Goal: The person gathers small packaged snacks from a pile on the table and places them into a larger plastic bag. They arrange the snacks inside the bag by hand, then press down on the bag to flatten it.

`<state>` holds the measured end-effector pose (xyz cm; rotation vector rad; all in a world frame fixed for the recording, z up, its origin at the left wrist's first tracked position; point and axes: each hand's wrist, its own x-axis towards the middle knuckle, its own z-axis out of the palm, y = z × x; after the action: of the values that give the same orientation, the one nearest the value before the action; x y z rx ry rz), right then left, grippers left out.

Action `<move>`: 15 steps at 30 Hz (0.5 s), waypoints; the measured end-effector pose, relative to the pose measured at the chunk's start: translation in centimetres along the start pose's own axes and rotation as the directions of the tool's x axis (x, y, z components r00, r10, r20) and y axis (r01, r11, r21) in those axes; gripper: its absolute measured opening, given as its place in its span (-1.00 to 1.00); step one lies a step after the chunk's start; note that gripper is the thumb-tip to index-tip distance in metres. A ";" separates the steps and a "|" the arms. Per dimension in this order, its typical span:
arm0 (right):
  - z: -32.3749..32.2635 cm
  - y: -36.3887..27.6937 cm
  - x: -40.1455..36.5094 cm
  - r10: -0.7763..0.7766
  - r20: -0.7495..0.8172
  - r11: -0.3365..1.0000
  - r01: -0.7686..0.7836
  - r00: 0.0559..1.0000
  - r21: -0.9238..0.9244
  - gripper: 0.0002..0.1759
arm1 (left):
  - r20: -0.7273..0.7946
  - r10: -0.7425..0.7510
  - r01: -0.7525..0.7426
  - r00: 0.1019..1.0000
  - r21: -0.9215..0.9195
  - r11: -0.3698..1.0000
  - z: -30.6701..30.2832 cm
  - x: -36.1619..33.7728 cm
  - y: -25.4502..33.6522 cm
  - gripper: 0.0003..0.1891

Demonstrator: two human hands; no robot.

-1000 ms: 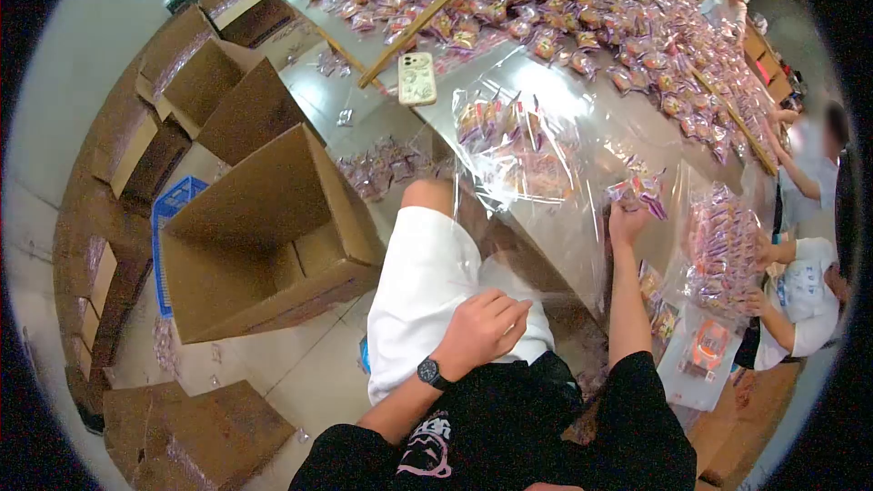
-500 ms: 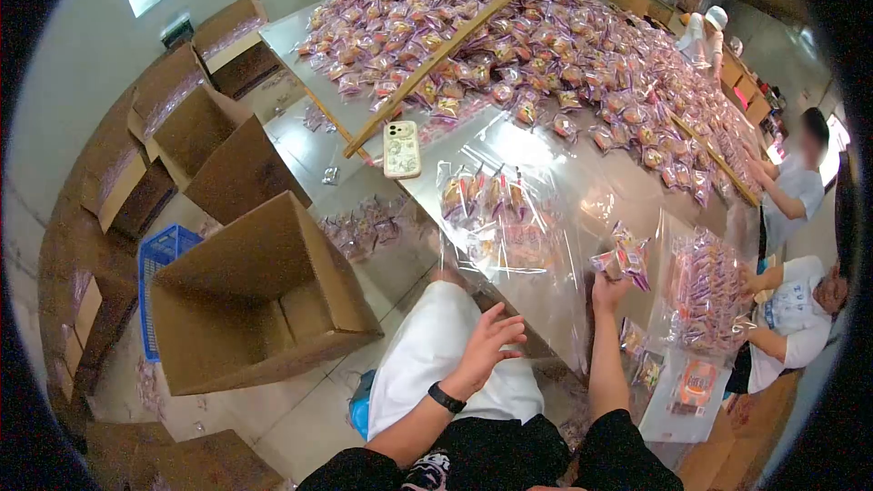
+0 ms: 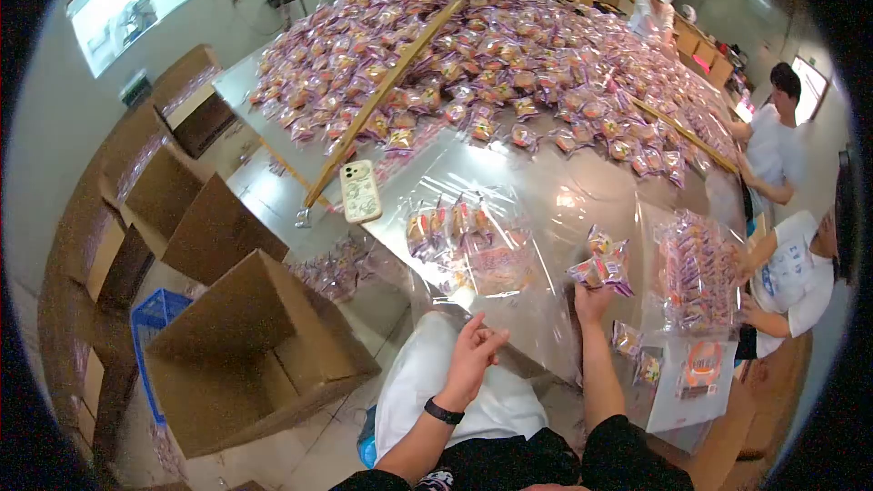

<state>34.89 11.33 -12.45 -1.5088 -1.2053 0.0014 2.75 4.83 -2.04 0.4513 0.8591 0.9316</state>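
My right hand [image 3: 592,305] grips small wrapped snack packets [image 3: 603,271] in clear and purple film above the metal table. Over my lap, my left hand [image 3: 474,356] hangs with its fingers apart and nothing in it. Beyond it lies a large clear plastic bag [image 3: 536,309] with an upright row of snack packets [image 3: 450,223] inside. Two loose packets [image 3: 627,338] lie to the right of my right forearm, close to a white printed bag [image 3: 693,386].
A great heap of packets [image 3: 509,64] covers the table behind wooden strips [image 3: 386,100]. A phone [image 3: 361,191] lies at the table edge. An open carton [image 3: 255,355] and a blue crate [image 3: 150,327] stand left. At right, a person [image 3: 787,277] handles a filled bag [image 3: 696,268].
My view has shifted, so the table scene sits further left. My left hand's fingers have drawn somewhat closer together. My right hand still holds the packets.
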 end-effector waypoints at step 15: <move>0.8 -2.1 0.8 -0.075 0.003 0.997 0.075 0.997 -0.018 0.09 | 0.092 0.066 -0.052 0.994 -0.145 0.988 0.8 1.8 1.2 -0.78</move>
<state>33.38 12.13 -10.70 -1.4788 -1.2664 -0.0587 3.34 7.04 -1.53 0.3965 0.6894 1.0104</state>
